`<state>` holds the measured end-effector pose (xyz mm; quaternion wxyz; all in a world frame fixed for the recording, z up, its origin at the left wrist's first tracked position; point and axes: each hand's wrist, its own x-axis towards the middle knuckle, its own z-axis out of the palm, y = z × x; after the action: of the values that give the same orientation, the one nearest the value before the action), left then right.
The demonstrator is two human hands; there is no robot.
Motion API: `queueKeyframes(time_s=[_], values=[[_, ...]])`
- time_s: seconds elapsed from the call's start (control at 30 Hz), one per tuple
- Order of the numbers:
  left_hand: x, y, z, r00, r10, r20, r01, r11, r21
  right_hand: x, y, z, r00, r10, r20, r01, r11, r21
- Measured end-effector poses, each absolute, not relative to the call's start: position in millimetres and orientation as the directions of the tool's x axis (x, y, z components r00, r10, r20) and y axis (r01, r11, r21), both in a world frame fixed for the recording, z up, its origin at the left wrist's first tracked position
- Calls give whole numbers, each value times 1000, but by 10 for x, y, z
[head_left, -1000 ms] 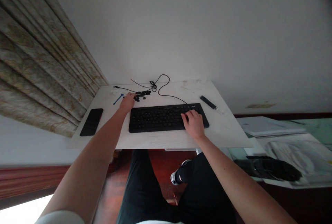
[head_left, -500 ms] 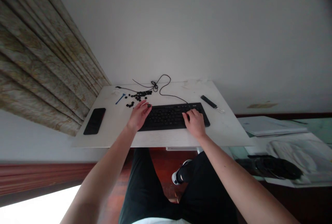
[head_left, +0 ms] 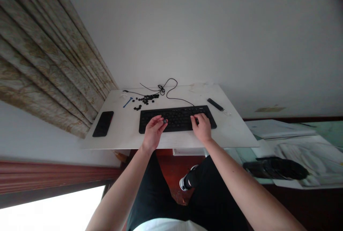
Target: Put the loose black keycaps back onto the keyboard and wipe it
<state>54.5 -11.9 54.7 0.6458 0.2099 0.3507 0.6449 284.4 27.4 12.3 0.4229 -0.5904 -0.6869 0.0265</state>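
A small dark keycap point(head_left: 165, 121) is pinched between the thumb and fingertips of my left hand point(head_left: 153, 131), over the left-middle part of a black keyboard point(head_left: 178, 126). My right hand point(head_left: 202, 127) rests on the keyboard's right side, fingers bent and the thumb apart from them, with dark keys showing in the gap. Nothing can be seen in its grasp. Behind the keyboard's left end lies a scattered heap of loose black keycaps point(head_left: 147, 99). A blue stick-like tool point(head_left: 128, 102) lies to the left of that heap.
A black phone point(head_left: 103, 124) lies at the table's point(head_left: 125, 127) left side. The keyboard's cable point(head_left: 171, 87) loops along the back by the wall. A slim black bar point(head_left: 215, 104) with a clear end lies at the right. Papers and a black bag-like item point(head_left: 276, 168) sit farther right.
My left hand has moved right and nearer to me with the keycap, from the keyboard's upper left edge to over its keys. My right hand stays nearly in place. The view has shifted slightly.
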Motion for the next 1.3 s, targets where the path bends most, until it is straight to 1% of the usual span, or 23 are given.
queueKeyframes(time_s=[0.03,0.1,0.17,0.2,0.27,0.33,0.47,0.57,0.63,0.73,0.8,0.87,0.93,1.03,1.13,1.2,1.3], values=[[548,-139,530,-84,981,-174,-672,73,737,2758,207,152,84,849,522,721,310,-620],[562,-180,501,-91,982,-164,-648,67,759,2544,49,209,123,900,418,523,299,-798],[588,-215,479,-88,982,-165,-632,73,771,2311,-118,261,113,961,253,259,217,-941],[606,-229,469,-86,982,-166,-626,77,776,2203,-194,284,98,981,164,126,152,-980],[649,-248,447,-85,983,-164,-606,80,792,2025,-315,328,57,998,22,-82,27,-996],[695,-259,419,-103,984,-147,-556,66,829,1909,-381,370,43,996,-72,-214,-61,-975],[775,-287,346,-166,985,-37,-313,-17,950,1824,-389,439,94,973,-210,-382,-160,-910],[808,-316,305,-159,983,91,-121,-111,986,1835,-367,455,134,956,-262,-454,-176,-873],[811,-328,294,-137,970,201,-12,-205,979,1873,-363,450,117,950,-290,-486,-200,-851],[790,-332,295,-67,929,365,148,-352,924,1972,-368,442,23,947,-320,-499,-267,-825],[772,-333,297,-4,897,443,249,-428,869,2053,-370,442,-36,944,-327,-473,-304,-827],[767,-340,297,52,869,492,321,-481,816,2127,-367,441,-68,941,-331,-436,-326,-839],[777,-354,296,107,852,512,353,-514,781,2189,-359,429,-78,939,-334,-412,-335,-847],[784,-373,306,207,837,507,352,-547,759,2289,-322,388,-63,941,-334,-373,-332,-866],[674,-348,314,294,823,486,372,-567,734,2488,-205,352,-44,951,-307,-249,-308,-918],[490,-292,299,262,838,479,453,-545,706,2704,-61,353,-1,966,-259,-118,-258,-959],[105,-179,225,68,871,486,634,-414,653,3079,229,392,56,979,-197,85,-201,-976]])
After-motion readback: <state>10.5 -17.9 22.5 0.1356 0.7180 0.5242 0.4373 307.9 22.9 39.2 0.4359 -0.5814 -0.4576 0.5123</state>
